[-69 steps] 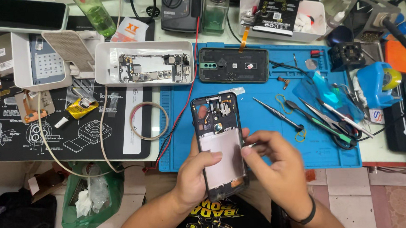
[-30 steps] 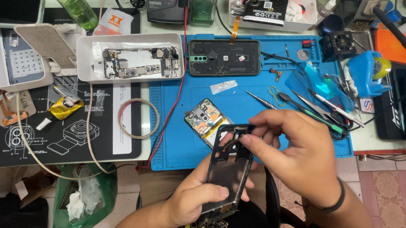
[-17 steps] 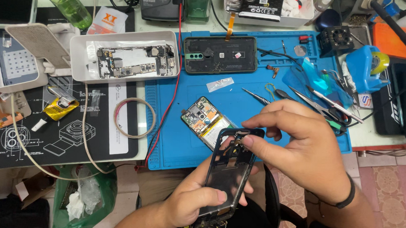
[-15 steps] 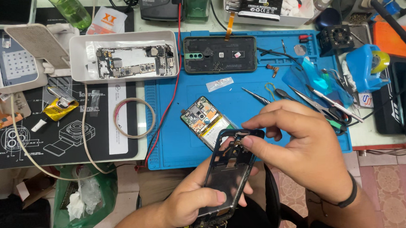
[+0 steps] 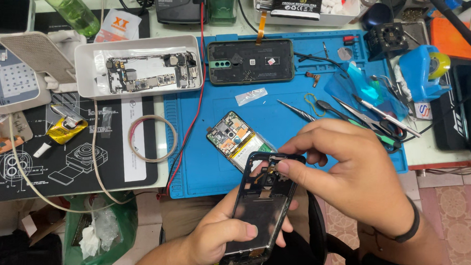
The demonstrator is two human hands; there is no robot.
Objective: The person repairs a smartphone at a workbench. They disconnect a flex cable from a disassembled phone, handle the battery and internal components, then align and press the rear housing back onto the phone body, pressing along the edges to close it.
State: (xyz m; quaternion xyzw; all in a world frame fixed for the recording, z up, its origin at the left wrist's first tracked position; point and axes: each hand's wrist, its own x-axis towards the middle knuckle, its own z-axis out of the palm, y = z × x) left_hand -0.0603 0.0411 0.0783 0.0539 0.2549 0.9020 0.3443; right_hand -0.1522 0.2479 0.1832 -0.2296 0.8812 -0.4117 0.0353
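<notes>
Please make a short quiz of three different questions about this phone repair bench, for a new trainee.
1. True or false: the left hand holds the dark phone frame from below.
2. What lies on the blue mat just beside the top of the frame? A) a circuit board assembly B) a roll of tape C) a coin
3. Fill in: the right hand pinches at the ____ end of the frame.

Key: 1 true; 2 A; 3 top (the end farther from the person).
</notes>
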